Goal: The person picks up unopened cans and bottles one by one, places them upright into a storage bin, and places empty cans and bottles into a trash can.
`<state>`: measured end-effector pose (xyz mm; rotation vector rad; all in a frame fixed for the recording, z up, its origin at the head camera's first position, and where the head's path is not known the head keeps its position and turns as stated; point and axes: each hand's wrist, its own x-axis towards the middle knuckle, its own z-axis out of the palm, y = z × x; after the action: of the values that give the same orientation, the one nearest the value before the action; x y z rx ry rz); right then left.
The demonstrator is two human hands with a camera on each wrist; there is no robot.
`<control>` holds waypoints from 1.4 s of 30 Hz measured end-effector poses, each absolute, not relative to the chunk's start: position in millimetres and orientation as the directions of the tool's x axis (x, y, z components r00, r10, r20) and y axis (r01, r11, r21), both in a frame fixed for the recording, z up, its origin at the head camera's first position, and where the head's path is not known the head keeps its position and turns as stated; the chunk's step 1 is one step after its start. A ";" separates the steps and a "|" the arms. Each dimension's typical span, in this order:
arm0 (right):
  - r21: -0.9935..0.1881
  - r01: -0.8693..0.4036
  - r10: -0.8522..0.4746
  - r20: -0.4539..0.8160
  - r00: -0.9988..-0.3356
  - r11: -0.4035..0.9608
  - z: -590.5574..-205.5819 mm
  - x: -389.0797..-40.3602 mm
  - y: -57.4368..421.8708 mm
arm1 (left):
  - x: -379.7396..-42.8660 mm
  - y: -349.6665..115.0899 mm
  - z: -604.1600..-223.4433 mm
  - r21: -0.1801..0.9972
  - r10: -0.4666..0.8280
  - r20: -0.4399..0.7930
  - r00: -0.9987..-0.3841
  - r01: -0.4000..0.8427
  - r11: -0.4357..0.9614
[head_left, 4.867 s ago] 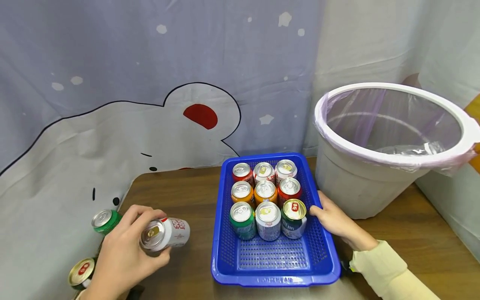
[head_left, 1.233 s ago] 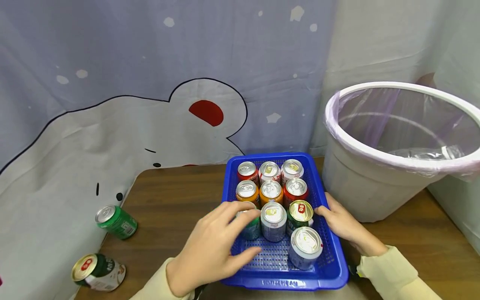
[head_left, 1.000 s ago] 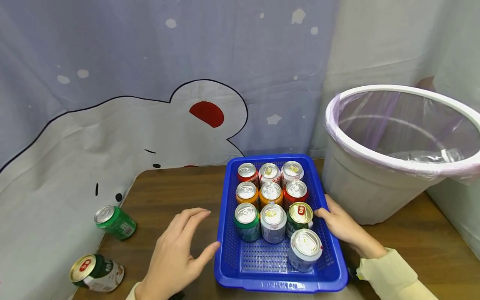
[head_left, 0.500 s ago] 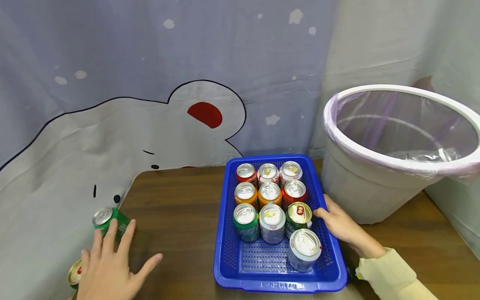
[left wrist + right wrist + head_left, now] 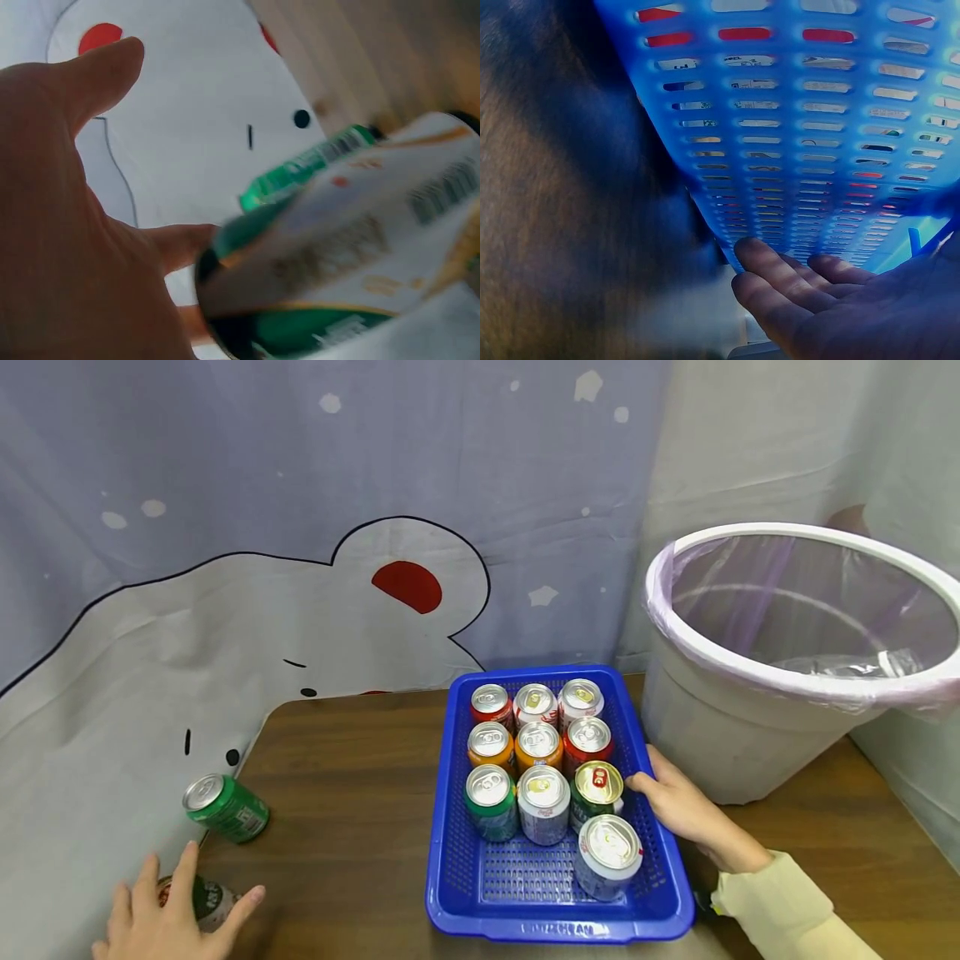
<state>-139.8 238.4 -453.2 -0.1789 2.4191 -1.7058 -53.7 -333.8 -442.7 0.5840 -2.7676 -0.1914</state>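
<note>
Spread fingers of my left hand (image 5: 168, 914) reach over a dark green and white drink can (image 5: 213, 902) lying on its side at the lower left. In the left wrist view that can (image 5: 322, 255) is close to the fingers, while the thumb stands away from it. A bright green can (image 5: 236, 810) lies on its side just beyond. My right hand (image 5: 686, 810) grips the right rim of a blue plastic basket (image 5: 558, 931), thumb over the edge. Its fingers (image 5: 780, 285) extend beneath the slotted basket. Several upright cans fill the basket's back, with a white can (image 5: 609, 857) at front right.
A large whitish bin (image 5: 697, 727) with a clear purple-tinted liner stands right behind the basket. Patterned cloth (image 5: 555, 527) hangs behind and left of the wooden table (image 5: 352, 760). Bare wood lies between the left cans and the basket.
The white can my left hand held earlier now stands in the basket's front right. My emptied left hand has moved left, past the bright green can, to the dark green one. The right hand stays.
</note>
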 end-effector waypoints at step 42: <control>-0.943 -0.008 -0.206 -0.064 -0.976 0.332 -452.6 -141.0 237.7 | -61.0 -392.7 -433.0 0.182 -0.303 -0.162 -0.939 -0.330 0.926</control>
<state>-141.0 237.7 -452.6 -0.1963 2.4177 -1.7115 -61.0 -392.7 -433.0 0.5297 -3.2121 -0.3406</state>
